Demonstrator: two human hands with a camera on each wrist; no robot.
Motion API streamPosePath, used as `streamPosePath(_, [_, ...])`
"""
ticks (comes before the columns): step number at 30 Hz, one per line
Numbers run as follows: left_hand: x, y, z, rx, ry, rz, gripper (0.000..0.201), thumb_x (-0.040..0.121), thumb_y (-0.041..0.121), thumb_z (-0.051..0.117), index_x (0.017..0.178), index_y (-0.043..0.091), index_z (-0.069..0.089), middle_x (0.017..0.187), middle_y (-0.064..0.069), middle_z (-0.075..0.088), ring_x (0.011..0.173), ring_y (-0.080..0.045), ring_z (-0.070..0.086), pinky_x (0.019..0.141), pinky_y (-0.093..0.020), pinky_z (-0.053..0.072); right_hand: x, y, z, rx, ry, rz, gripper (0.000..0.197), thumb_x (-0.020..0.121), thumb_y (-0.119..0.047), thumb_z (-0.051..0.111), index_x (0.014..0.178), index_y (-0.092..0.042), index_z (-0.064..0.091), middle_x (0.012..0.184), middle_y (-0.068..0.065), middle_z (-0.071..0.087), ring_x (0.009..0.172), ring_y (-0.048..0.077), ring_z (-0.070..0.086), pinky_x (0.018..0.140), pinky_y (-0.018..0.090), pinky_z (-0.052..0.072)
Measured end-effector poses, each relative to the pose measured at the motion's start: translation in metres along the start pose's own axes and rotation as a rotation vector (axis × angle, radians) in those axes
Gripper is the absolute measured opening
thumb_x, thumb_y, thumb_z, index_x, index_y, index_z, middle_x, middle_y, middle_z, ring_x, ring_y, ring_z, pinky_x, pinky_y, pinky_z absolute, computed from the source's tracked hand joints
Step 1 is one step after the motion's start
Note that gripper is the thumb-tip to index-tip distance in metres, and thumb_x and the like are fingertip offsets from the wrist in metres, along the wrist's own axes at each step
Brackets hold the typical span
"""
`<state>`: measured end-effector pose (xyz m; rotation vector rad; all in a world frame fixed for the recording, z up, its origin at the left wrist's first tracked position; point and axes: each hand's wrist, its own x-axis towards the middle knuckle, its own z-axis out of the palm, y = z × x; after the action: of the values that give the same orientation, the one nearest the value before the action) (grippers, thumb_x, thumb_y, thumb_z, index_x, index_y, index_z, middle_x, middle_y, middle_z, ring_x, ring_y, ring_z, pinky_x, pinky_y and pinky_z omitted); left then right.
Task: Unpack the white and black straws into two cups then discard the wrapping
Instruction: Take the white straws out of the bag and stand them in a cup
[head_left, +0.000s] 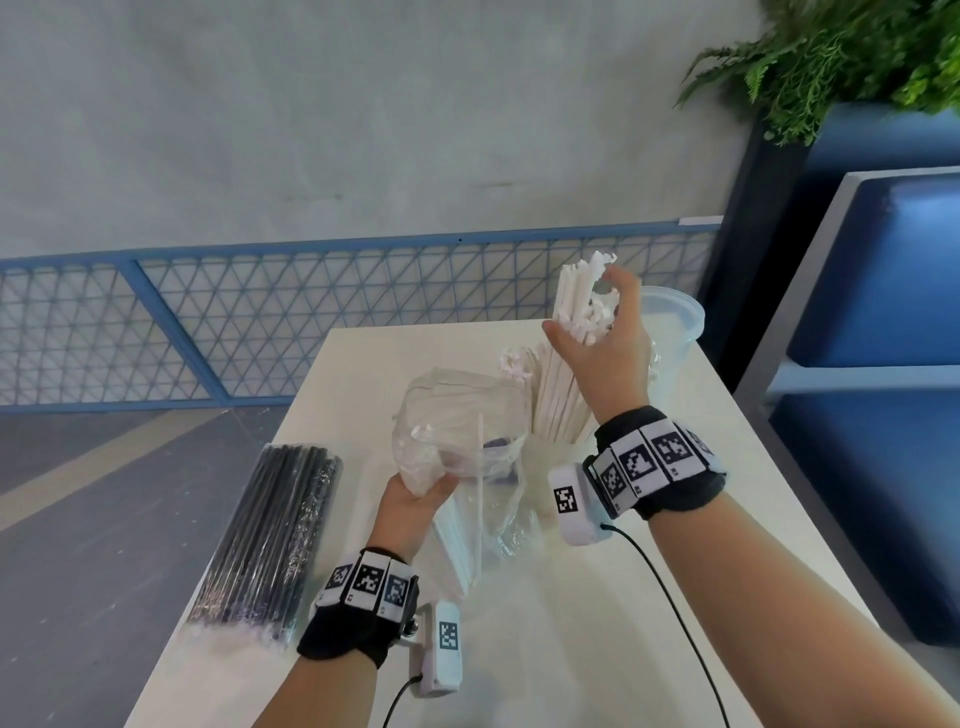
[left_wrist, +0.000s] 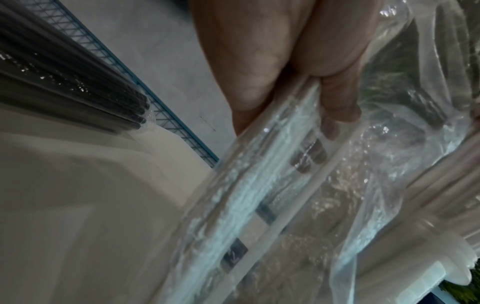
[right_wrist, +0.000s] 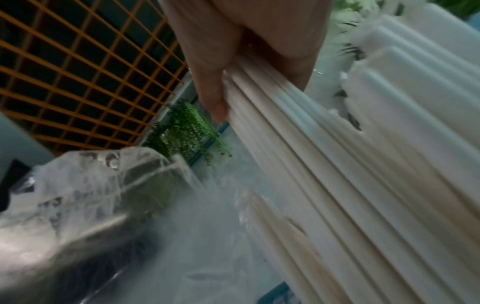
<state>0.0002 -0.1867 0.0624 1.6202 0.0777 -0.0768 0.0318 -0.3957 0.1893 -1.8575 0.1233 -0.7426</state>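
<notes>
My right hand grips a thick bundle of white straws near their tops, and their lower ends stand in a cup at mid-table. In the right wrist view my fingers curl round the same white straws. My left hand holds the crumpled clear wrapper just left of that cup. Up close, the fingers pinch the wrapper, which still has a few white straws inside. A sealed pack of black straws lies on the table's left edge.
A second clear cup stands at the far right corner of the white table, behind my right hand. Blue cushioned seating and a plant are to the right. A blue mesh railing runs beyond the table.
</notes>
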Motion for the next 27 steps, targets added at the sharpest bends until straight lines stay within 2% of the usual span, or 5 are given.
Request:
streamPosePath(9, [-0.004, 0.001, 0.003, -0.014, -0.007, -0.004, 0.013, 0.084, 0.017, 0.067, 0.097, 0.015, 0.066, 0.094, -0.002, 0.069, 0.090, -0.012, 0.062, 0.072, -0.016, 0.043, -0.006, 0.009, 0.016, -0.208, -0.237, -0.084, 0.039, 0.089, -0.019, 0.058, 0.126, -0.010, 0.049, 0.114, 0.008, 0.063, 0.102, 0.023, 0.058, 0.081, 0.022, 0.039])
streamPosePath(14, [-0.006, -0.003, -0.002, -0.046, -0.001, 0.012, 0.036, 0.076, 0.027, 0.075, 0.103, 0.006, 0.067, 0.105, -0.017, 0.069, 0.099, -0.024, 0.063, 0.080, -0.023, 0.047, -0.038, 0.002, 0.006, -0.153, 0.238, -0.437, 0.037, 0.085, -0.023, 0.060, 0.117, -0.006, 0.051, 0.116, 0.010, 0.053, 0.110, 0.020, 0.046, 0.099, 0.026, 0.037])
streamPosePath(18, [-0.008, -0.004, -0.005, -0.045, 0.031, -0.003, 0.023, 0.080, 0.021, 0.072, 0.099, 0.008, 0.068, 0.105, -0.018, 0.069, 0.099, -0.026, 0.063, 0.087, -0.032, 0.048, -0.076, 0.012, 0.007, -0.083, -0.169, -0.445, 0.011, 0.090, -0.011, 0.054, 0.095, -0.008, 0.064, 0.089, -0.001, 0.063, 0.076, 0.003, 0.054, 0.074, 0.009, 0.044])
streamPosePath(24, [-0.016, 0.004, 0.000, -0.033, -0.062, 0.017, 0.014, 0.082, 0.015, 0.068, 0.088, 0.028, 0.068, 0.084, 0.014, 0.072, 0.086, -0.002, 0.066, 0.075, -0.015, 0.049, -0.084, 0.027, 0.019, -0.308, -0.503, -0.151, 0.030, 0.095, -0.022, 0.048, 0.122, -0.012, 0.057, 0.113, 0.005, 0.066, 0.096, 0.018, 0.062, 0.080, 0.019, 0.043])
streamPosePath(27, [-0.015, 0.001, -0.001, 0.001, -0.162, 0.045, 0.024, 0.081, 0.015, 0.071, 0.104, 0.018, 0.069, 0.102, 0.006, 0.073, 0.101, -0.008, 0.066, 0.085, -0.017, 0.048, -0.081, 0.024, 0.023, -0.331, -0.639, -0.062, 0.034, 0.096, -0.025, 0.047, 0.127, -0.013, 0.053, 0.113, 0.005, 0.067, 0.089, 0.014, 0.061, 0.072, 0.009, 0.037])
